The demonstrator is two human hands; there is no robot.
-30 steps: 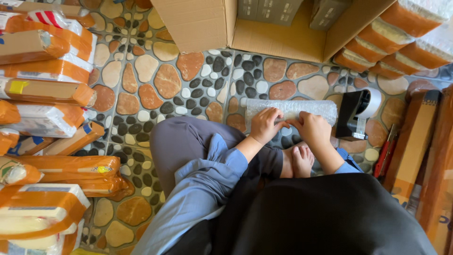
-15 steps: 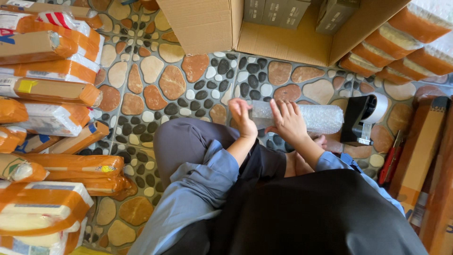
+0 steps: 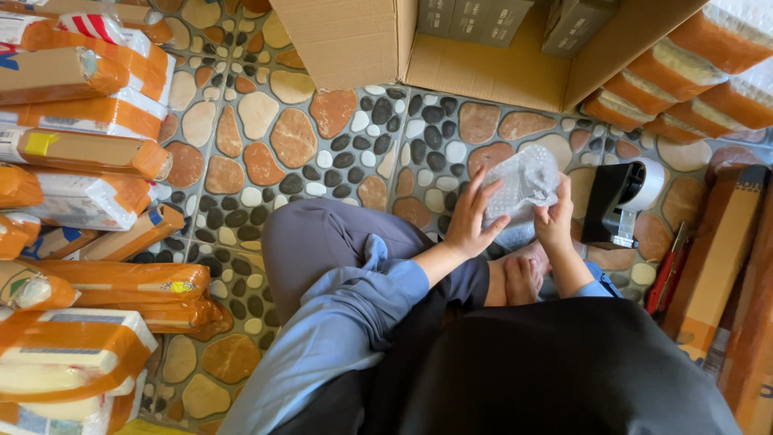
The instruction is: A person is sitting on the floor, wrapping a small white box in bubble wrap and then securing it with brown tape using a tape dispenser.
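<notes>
Clear bubble-wrapped packet (image 3: 522, 187) held upright above the pebble-patterned floor (image 3: 241, 137), in front of the knees. Left hand (image 3: 469, 221) pressed flat against packet's left side, fingers spread apart. Right hand (image 3: 554, 217) closed around packet's lower right edge, thumb on the front. Bare foot (image 3: 523, 278) tucked just below both hands. Black tape dispenser (image 3: 622, 197) standing on the floor just right of the packet, not touching. Red-handled tool (image 3: 668, 270) lying further right beside long brown cartons (image 3: 717, 266). Open cardboard box (image 3: 483, 48) set beyond the packet, dark boxes inside. Orange-taped parcels (image 3: 80, 153) stacked along the left edge; similar parcels at upper right.
</notes>
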